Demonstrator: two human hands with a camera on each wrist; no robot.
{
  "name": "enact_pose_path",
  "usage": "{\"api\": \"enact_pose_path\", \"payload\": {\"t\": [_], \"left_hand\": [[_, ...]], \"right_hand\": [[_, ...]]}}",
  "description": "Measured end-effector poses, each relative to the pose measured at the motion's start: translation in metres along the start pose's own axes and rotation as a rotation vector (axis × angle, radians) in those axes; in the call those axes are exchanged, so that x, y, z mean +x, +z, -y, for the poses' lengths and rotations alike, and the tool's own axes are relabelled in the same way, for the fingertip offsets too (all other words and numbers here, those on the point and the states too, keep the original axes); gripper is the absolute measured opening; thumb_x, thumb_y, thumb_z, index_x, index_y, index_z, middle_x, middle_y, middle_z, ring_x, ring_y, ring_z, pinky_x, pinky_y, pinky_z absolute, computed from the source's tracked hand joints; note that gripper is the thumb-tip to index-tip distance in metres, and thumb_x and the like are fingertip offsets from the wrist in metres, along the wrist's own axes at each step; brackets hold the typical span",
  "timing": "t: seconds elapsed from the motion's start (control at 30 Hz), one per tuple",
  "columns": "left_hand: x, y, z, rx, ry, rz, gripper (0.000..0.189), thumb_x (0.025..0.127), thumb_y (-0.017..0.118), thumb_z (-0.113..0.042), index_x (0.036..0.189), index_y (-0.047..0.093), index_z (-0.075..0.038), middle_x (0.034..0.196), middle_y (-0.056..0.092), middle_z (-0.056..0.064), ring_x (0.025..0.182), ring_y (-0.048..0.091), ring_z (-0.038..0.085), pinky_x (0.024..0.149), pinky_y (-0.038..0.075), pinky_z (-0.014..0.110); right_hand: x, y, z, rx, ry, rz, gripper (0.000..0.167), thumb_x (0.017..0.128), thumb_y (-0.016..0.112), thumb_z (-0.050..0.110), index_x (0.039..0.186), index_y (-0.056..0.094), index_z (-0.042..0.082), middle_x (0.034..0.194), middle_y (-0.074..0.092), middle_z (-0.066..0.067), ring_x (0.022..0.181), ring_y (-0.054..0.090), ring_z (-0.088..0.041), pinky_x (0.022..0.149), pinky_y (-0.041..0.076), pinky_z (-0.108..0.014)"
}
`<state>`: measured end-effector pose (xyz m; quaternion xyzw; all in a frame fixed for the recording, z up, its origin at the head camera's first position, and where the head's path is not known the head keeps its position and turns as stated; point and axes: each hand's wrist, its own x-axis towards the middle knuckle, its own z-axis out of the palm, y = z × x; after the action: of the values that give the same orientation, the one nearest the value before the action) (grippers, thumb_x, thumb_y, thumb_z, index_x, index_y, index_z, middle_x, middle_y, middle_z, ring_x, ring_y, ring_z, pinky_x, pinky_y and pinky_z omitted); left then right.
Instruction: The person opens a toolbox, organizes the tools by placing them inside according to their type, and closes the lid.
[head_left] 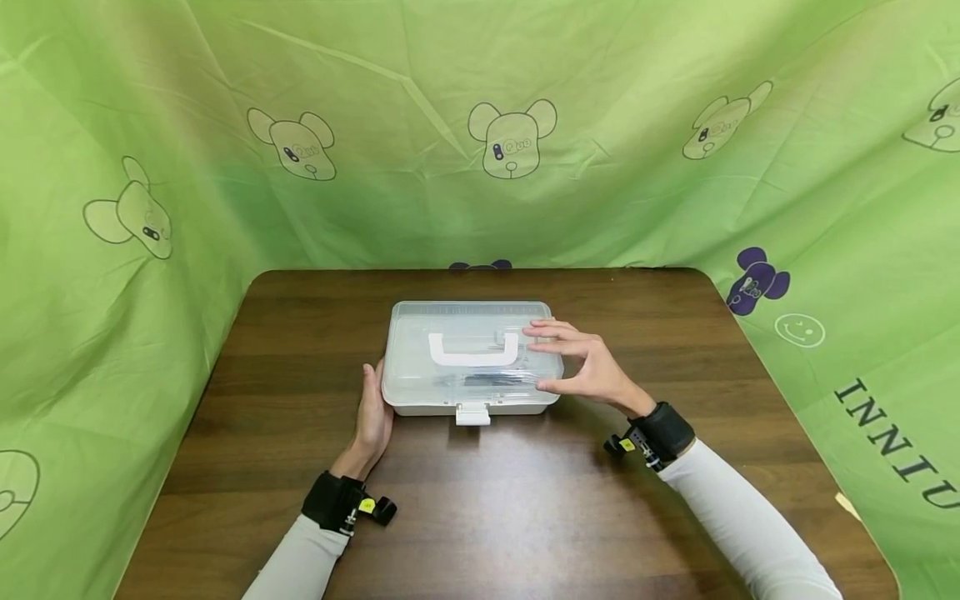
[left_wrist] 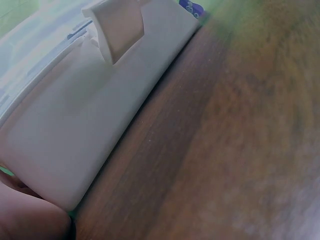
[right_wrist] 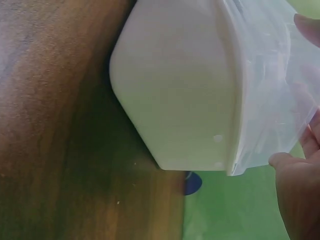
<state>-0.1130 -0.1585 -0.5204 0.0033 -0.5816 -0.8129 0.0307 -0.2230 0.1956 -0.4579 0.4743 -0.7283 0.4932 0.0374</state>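
Note:
A white storage box [head_left: 408, 409] with a clear lid [head_left: 420, 321] and a white carry handle [head_left: 474, 359] sits on the table. Its white latch [head_left: 472, 414] juts out from the front, seen close up in the left wrist view as a latch tab [left_wrist: 117, 30]. My left hand [head_left: 372, 421] rests along the box's left side, thumb pointing up. Over the lid's right end, my right hand [head_left: 588, 367] spreads its fingers, thumb toward the front and fingertips at the lid. Thin items [head_left: 491, 379] show blurred through the lid. The left fingers are mostly hidden beside the box.
The brown wooden table [head_left: 480, 517] has rounded far corners. Green cloth [head_left: 405, 208] printed with bear heads hangs behind it and on both sides. A small pale piece [head_left: 847, 505] lies at the table's right edge.

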Motion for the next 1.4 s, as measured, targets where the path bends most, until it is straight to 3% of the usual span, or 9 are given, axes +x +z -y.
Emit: {"api": "enact_pose_path", "payload": {"t": [0.13, 0.4, 0.6, 0.83, 0.93, 1.13, 1.33, 1.4], "left_hand": [[0.0, -0.001, -0.001, 0.0, -0.002, -0.001, 0.084, 0.112, 0.007, -0.06, 0.168, 0.007, 0.003, 0.173, 0.015, 0.021, 0.16, 0.01, 0.027, 0.125, 0.016, 0.031], [0.001, 0.0, -0.001, 0.016, -0.009, -0.01, 0.079, 0.114, 0.009, -0.055, 0.169, 0.006, 0.002, 0.175, 0.012, 0.019, 0.161, 0.009, 0.026, 0.129, 0.011, 0.041], [0.001, -0.001, -0.001, 0.025, -0.018, -0.01, 0.077, 0.115, 0.01, -0.053, 0.169, 0.005, 0.002, 0.176, 0.009, 0.018, 0.162, 0.006, 0.026, 0.131, 0.006, 0.048], [0.0, -0.001, -0.001, 0.028, -0.02, -0.017, 0.074, 0.116, 0.01, -0.05, 0.169, 0.005, 0.002, 0.176, 0.009, 0.018, 0.162, 0.006, 0.027, 0.131, 0.005, 0.049], [0.0, -0.001, -0.002, 0.029, -0.021, -0.022, 0.071, 0.117, 0.01, -0.047, 0.169, 0.004, 0.002, 0.177, 0.007, 0.017, 0.163, 0.003, 0.027, 0.131, 0.002, 0.049], [-0.001, 0.0, -0.003, 0.024, 0.002, -0.012, 0.075, 0.116, 0.015, -0.052, 0.169, 0.0, -0.001, 0.178, 0.001, 0.014, 0.163, -0.003, 0.027, 0.131, -0.001, 0.051], [0.0, 0.002, -0.003, 0.016, 0.032, -0.008, 0.074, 0.116, 0.02, -0.049, 0.17, 0.001, -0.002, 0.178, 0.0, 0.013, 0.164, -0.003, 0.027, 0.13, -0.001, 0.052], [0.0, 0.003, -0.004, 0.014, 0.035, -0.015, 0.072, 0.117, 0.02, -0.047, 0.17, 0.001, -0.002, 0.178, 0.001, 0.013, 0.163, -0.002, 0.027, 0.13, -0.001, 0.052]], "right_hand": [[-0.002, 0.002, -0.001, -0.019, 0.007, 0.008, 0.062, 0.061, 0.097, -0.009, 0.12, 0.076, -0.008, 0.137, 0.065, -0.03, 0.14, 0.049, -0.049, 0.127, 0.029, -0.041], [-0.006, 0.004, 0.003, -0.021, 0.056, 0.011, 0.059, 0.07, 0.098, 0.001, 0.125, 0.077, 0.001, 0.142, 0.066, -0.021, 0.146, 0.047, -0.039, 0.128, 0.029, -0.042], [-0.006, 0.007, 0.007, -0.022, 0.072, -0.005, 0.06, 0.069, 0.097, -0.003, 0.125, 0.075, -0.003, 0.142, 0.064, -0.024, 0.146, 0.046, -0.045, 0.128, 0.028, -0.044], [0.006, 0.01, 0.049, -0.019, 0.092, -0.03, 0.058, 0.069, 0.091, -0.015, 0.123, 0.07, -0.015, 0.137, 0.062, -0.035, 0.139, 0.044, -0.059, 0.127, 0.03, -0.045], [0.004, 0.014, 0.049, -0.03, 0.089, -0.054, 0.061, 0.069, 0.09, -0.016, 0.127, 0.068, -0.015, 0.138, 0.062, -0.035, 0.14, 0.043, -0.06, 0.127, 0.029, -0.042], [-0.015, 0.029, 0.03, -0.131, 0.009, -0.19, 0.071, 0.065, 0.093, -0.009, 0.131, 0.067, -0.012, 0.139, 0.062, -0.033, 0.139, 0.044, -0.057, 0.127, 0.028, -0.044], [-0.029, 0.05, 0.042, -0.215, -0.133, -0.414, 0.055, 0.085, 0.091, 0.028, 0.121, 0.073, -0.009, 0.126, 0.069, -0.029, 0.129, 0.054, -0.046, 0.12, 0.037, -0.042], [-0.031, 0.058, 0.051, -0.203, -0.171, -0.45, 0.051, 0.089, 0.088, 0.03, 0.116, 0.073, -0.01, 0.119, 0.072, -0.027, 0.122, 0.06, -0.038, 0.116, 0.042, -0.038]]}}
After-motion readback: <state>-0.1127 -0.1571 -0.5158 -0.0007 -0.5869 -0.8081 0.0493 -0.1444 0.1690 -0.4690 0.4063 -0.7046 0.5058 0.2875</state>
